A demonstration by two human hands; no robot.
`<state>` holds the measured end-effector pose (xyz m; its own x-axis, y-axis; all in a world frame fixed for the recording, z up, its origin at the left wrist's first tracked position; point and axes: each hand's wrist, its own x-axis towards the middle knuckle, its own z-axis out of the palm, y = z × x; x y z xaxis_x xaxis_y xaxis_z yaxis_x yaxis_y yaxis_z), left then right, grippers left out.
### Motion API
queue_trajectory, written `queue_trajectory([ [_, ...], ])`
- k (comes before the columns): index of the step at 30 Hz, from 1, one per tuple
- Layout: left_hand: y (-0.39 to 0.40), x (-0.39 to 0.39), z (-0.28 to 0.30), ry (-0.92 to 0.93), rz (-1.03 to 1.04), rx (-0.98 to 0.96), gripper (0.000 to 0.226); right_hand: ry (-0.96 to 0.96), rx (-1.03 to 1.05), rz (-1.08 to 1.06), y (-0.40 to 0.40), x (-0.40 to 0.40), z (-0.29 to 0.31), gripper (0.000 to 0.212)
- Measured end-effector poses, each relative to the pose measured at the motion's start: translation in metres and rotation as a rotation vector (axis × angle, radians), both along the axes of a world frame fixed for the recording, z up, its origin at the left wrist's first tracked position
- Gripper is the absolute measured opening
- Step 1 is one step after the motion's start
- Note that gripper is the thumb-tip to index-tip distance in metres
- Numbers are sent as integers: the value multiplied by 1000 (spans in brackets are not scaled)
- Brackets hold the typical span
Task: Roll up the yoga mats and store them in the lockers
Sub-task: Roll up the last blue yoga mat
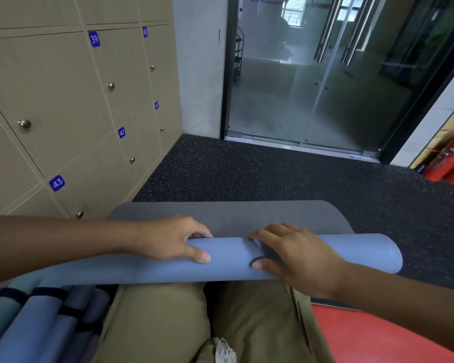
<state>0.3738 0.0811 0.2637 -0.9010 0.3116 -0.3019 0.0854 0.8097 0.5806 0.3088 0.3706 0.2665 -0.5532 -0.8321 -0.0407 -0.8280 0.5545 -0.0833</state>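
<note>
A blue yoga mat [228, 260] lies across my knees as a thick roll, with its grey unrolled tail [233, 216] flat on the floor beyond. My left hand [173, 241] grips the roll near its middle, fingers curled over the far side and thumb on the near side. My right hand [296, 255] grips it just to the right in the same way, over a dark strap. Beige numbered lockers [71, 106] line the wall at the left, all doors closed.
Several rolled mats bound with black straps [47, 318] lie at the lower left by my leg. A red mat [378, 336] is at the lower right. Two red fire extinguishers [448, 161] stand at the right wall. Glass doors [312, 74] are ahead beyond dark speckled floor [247, 174].
</note>
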Motion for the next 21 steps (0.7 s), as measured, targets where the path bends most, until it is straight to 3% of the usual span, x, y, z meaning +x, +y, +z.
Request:
queue_trajectory([
  [4,5,5,-4,15,6,-124,48,-39,-84,25,3,-6,-14,62],
  [8,20,30,-7,281,88,-206,63,-135,-84,34,-6,-25,-10,64],
  [11,25,42,-13,345,101,-271,84,-229,-82,39,-13,-44,-9,62],
  [15,20,32,-24,404,85,-317,84,-385,-98,34,-22,-66,-8,47],
  [18,12,18,-36,463,34,-455,83,-508,-58,-3,-30,-80,0,34],
  [21,8,7,-46,580,0,-493,77,-496,-10,-25,-34,-86,1,50],
])
